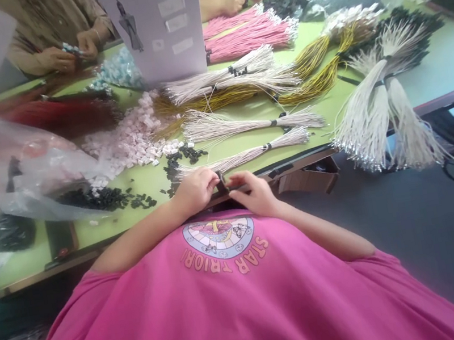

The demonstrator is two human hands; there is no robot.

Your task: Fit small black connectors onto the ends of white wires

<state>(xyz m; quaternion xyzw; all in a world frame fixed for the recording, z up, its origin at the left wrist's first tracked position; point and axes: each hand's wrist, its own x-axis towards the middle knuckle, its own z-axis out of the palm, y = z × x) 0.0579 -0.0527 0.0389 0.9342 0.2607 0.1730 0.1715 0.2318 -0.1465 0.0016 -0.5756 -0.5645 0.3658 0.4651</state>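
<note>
At the table's front edge, close to my chest, a small dark strip or loop (221,182) stands between my two hands; blur hides its exact kind. My left hand (196,190) pinches it from the left with thumb and forefinger. From the right, my right hand (255,193) has its fingers curled, with the tips at the dark piece. Just beyond my hands lies a tied bundle of white wires (246,155). Small black connector housings (172,167) are heaped beside its left end. Another white wire bundle (245,123) lies behind it.
Pale pink housings (123,143), black pieces (98,199) and a plastic bag (31,161) cover the left. White wire bundles (381,111) hang over the right edge. A grey panel (166,30) stands at the back; co-workers' hands (62,57) work beyond it. Pink wires (249,37) lie behind.
</note>
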